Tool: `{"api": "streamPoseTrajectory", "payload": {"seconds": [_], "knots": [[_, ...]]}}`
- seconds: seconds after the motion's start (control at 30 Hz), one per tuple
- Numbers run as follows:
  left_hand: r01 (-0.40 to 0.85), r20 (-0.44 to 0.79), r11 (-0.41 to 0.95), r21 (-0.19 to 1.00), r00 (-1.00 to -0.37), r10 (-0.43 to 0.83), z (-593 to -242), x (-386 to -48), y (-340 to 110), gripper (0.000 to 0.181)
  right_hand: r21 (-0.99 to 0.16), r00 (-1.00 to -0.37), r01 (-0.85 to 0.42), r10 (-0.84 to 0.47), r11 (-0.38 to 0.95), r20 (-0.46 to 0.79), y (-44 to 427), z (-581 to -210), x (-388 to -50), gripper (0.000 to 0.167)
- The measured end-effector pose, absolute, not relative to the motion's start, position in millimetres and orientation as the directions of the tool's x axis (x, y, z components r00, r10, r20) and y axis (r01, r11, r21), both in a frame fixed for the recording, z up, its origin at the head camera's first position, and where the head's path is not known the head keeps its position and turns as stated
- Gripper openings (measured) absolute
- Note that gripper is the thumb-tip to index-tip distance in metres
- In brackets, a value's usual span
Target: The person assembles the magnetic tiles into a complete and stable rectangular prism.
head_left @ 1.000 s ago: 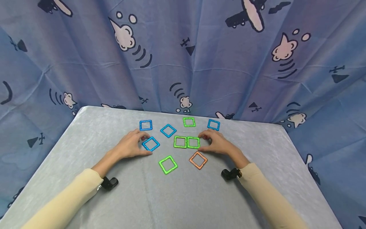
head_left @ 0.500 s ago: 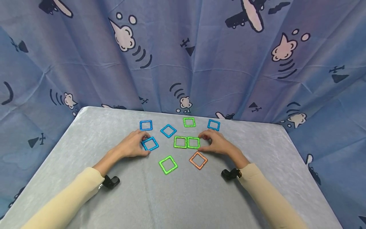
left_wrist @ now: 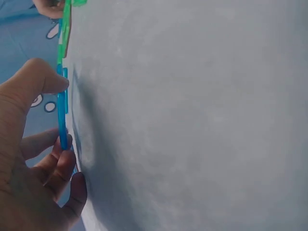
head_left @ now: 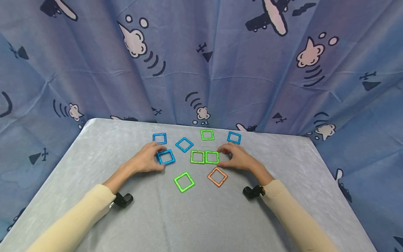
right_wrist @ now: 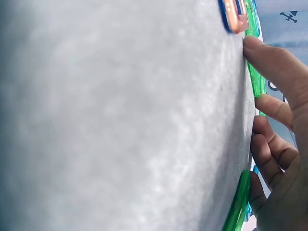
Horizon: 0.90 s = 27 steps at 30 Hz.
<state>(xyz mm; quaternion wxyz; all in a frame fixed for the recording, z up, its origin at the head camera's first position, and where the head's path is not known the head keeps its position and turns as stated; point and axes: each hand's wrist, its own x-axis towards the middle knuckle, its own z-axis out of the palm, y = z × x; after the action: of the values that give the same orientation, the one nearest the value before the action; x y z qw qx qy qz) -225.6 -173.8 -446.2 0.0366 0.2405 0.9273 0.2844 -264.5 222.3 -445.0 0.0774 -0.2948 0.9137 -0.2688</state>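
My left hand [head_left: 146,157] holds a blue square frame tile [head_left: 168,162] between thumb and fingers. In the left wrist view that blue tile [left_wrist: 61,118] appears nearly edge-on, with the thumb on one side and the fingertips at its lower end. My right hand [head_left: 237,156] pinches a green square tile [head_left: 212,163] at its right side, thumb near and fingers far. This tile lies edge to edge with a second green tile [head_left: 197,163] on its left. The right wrist view shows the thumb and a finger along the green tile [right_wrist: 257,82].
Beyond the hands lie blue tiles [head_left: 159,143] [head_left: 179,147] [head_left: 234,142] and a green one [head_left: 207,139]. Nearer are a green tile [head_left: 178,186] and an orange one [head_left: 212,181]. A patterned curtain [head_left: 176,87] hangs behind the grey-covered table [head_left: 195,220].
In my left hand the blue tile has turned from a diamond lie to nearly square with the green pair. My right hand and the green pair have stayed in place.
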Motion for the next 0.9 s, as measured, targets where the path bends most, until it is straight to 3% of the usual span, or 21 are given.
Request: {"api": "streamPoseTrajectory", "payload": {"seconds": [0.2, 0.9], "knots": [[0.454, 0.095, 0.709, 0.540, -0.869, 0.485, -444, -232, -164, 0.065, -0.534, -0.813, -0.502, -0.582, 0.681, 0.023, 223, -445, -265, 0.053], [0.447, 0.122, 0.572, 0.687, -0.848, 0.516, -445, -246, -121, 0.063, -0.527, -0.810, -0.510, -0.585, 0.680, 0.028, 222, -447, -266, 0.053]]}}
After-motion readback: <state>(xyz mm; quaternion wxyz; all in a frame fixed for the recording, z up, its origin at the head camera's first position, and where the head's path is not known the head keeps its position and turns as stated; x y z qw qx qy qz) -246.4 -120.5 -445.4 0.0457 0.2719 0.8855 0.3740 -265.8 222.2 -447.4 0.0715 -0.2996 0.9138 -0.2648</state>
